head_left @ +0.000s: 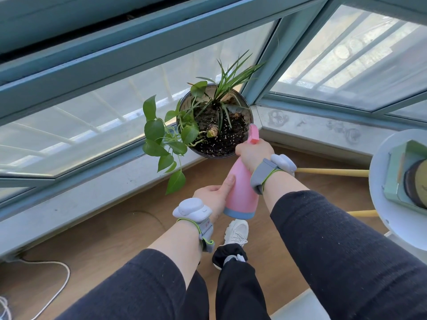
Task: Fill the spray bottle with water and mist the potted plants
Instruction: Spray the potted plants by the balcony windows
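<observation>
Right hand [253, 153] grips bottle [241, 192] neck, left hand [212, 197] steadies base; advise nozzle stay aimed at plant [215, 118], squeeze evenly

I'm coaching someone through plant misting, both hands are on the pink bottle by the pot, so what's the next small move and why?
Probably squeeze the trigger. The right hand grips the neck of the pink spray bottle, the left hand steadies its lower body, and the nozzle already sits at the near rim of the pot, aimed toward the leaves. No spray is visible.
</observation>
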Tool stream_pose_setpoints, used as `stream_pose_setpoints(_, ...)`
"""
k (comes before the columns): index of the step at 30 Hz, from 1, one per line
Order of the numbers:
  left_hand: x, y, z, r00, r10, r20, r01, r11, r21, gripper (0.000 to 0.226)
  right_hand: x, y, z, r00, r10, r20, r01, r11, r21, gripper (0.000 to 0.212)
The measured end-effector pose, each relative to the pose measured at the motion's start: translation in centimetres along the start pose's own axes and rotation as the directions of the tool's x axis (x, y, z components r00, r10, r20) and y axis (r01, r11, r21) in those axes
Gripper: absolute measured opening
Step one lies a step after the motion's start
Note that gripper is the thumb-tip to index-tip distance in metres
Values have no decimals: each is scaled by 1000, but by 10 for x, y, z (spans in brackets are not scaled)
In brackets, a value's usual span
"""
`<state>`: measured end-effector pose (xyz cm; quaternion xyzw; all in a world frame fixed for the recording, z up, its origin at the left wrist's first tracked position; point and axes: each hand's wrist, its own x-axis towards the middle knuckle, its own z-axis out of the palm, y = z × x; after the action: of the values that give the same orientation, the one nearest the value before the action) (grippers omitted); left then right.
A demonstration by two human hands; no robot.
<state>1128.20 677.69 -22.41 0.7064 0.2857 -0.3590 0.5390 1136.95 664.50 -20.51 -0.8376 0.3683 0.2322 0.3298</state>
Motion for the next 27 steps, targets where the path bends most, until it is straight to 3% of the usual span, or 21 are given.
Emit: stream_pose_setpoints(27, -12, -25, -10, 999, -47, 20, 46, 998, 49, 45, -11, 24, 25, 997, 71, -3, -71, 997, -26, 10)
